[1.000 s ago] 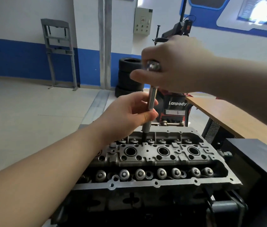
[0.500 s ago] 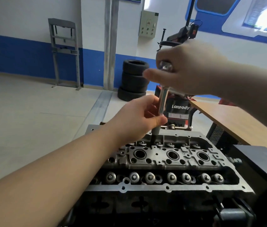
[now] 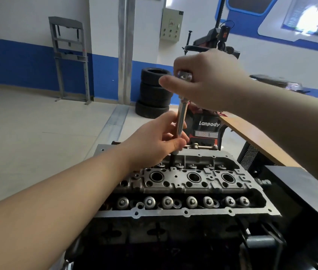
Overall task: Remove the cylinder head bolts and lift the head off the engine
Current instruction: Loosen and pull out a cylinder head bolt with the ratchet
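Observation:
The grey cylinder head [image 3: 185,184] sits on the engine block in the lower middle, with valve springs in two rows and three round bores along its centre. A long chrome extension bar [image 3: 181,117] stands nearly upright over the head's far left side, its dark lower end going down into a hole there. My right hand [image 3: 207,80] grips the shiny tool head at the bar's top. My left hand [image 3: 156,139] pinches the bar's lower part between thumb and fingers. The bolt itself is hidden.
A wooden bench [image 3: 259,141] runs along the right, with a black box [image 3: 302,190] beside the engine. Behind stand a red and black tyre machine [image 3: 207,125] marked Lanpody, a stack of tyres [image 3: 154,94] and a grey press frame [image 3: 68,59]. Pale open floor lies to the left.
My view has shifted slightly, so the engine sits a little further right and lower. Both hands keep their hold on the bar, which stays over the same hole.

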Available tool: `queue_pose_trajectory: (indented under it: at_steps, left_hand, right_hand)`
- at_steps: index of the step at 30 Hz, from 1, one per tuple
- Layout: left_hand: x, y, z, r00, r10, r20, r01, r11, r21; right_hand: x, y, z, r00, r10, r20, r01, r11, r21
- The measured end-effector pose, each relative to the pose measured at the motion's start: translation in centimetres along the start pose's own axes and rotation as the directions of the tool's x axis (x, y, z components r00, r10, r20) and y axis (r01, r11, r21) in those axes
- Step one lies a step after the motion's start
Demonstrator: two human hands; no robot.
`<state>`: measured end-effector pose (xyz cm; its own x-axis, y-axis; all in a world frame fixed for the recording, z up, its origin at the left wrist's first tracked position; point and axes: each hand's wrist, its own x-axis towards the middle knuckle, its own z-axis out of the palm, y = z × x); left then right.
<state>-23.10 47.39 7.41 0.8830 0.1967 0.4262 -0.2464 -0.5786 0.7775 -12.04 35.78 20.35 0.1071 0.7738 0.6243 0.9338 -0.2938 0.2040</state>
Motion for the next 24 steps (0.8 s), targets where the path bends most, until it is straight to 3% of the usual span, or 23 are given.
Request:
queue_pose_trajectory:
  at_steps: [2, 3, 5, 7, 9, 11, 13, 15, 16, 17, 18, 19, 21, 24]
  left_hand:
    - [0.0, 0.1, 0.5, 0.999, -0.018, 0.044, 0.02, 0.999, -0.038]
    - [0.1, 0.0, 0.7, 0.999, -0.021, 0.039, 0.022, 0.999, -0.03]
    - [0.3, 0.0, 0.9, 1.0, -0.021, 0.001, 0.021, 1.0, -0.006]
    - [0.2, -0.3, 0.9, 0.999, -0.017, -0.036, 0.017, 1.0, -0.022]
    - [0.0, -0.6, 0.7, 0.998, -0.014, -0.059, 0.01, 0.998, -0.058]
    - [-0.3, -0.7, 0.4, 0.998, -0.011, -0.058, 0.005, 0.996, -0.091]
    - [-0.4, -0.4, 0.5, 1.0, -0.021, -0.022, 0.018, 0.993, -0.114]
    - [-0.2, -0.2, 0.9, 0.999, -0.039, 0.005, 0.039, 0.991, -0.124]
    - [-0.2, -0.2, 1.0, 0.999, -0.046, 0.003, 0.046, 0.991, -0.122]
    - [-0.1, -0.2, 1.0, 0.999, -0.049, -0.002, 0.049, 0.992, -0.114]
    - [-0.1, -0.2, 1.0, 0.999, -0.047, -0.005, 0.046, 0.994, -0.1]
    - [-0.1, -0.3, 0.9, 0.999, -0.038, -0.011, 0.037, 0.996, -0.086]
    - [-0.2, -0.5, 0.6, 1.0, -0.023, -0.02, 0.021, 0.997, -0.08]
    - [-0.3, -0.7, 0.6, 0.999, -0.012, -0.036, 0.009, 0.995, -0.095]
  right_hand:
    - [-0.9, 0.9, -0.2, 0.998, 0.034, 0.05, -0.049, 0.94, 0.339]
    - [-0.9, 1.0, -0.2, 0.995, 0.071, 0.065, -0.092, 0.91, 0.404]
    - [0.0, 0.7, 0.1, 0.982, 0.177, 0.07, -0.188, 0.952, 0.242]
    - [0.9, -0.8, 0.2, 0.963, 0.269, 0.022, -0.263, 0.954, -0.144]
    - [1.1, -2.3, 0.3, 0.971, 0.228, -0.07, -0.238, 0.897, -0.373]
    - [0.8, -3.0, 0.2, 0.985, 0.117, -0.126, -0.158, 0.899, -0.408]
    - [0.4, -1.9, 0.2, 0.989, 0.088, -0.119, -0.118, 0.952, -0.283]
    - [-0.3, -0.5, 0.1, 0.994, 0.109, -0.021, -0.106, 0.987, 0.125]
    - [-0.5, -0.4, 0.1, 0.989, 0.149, 0.021, -0.146, 0.924, 0.353]
    - [-0.4, -0.5, 0.1, 0.982, 0.184, 0.05, -0.187, 0.87, 0.457]
    - [-0.1, -0.6, 0.2, 0.978, 0.199, 0.057, -0.203, 0.873, 0.443]
    - [0.4, -0.9, 0.2, 0.977, 0.207, 0.055, -0.214, 0.919, 0.331]
    - [1.1, -1.8, 0.1, 0.973, 0.228, 0.026, -0.226, 0.973, -0.054]
    - [0.6, -3.1, 0.1, 0.978, 0.171, -0.118, -0.203, 0.909, -0.365]
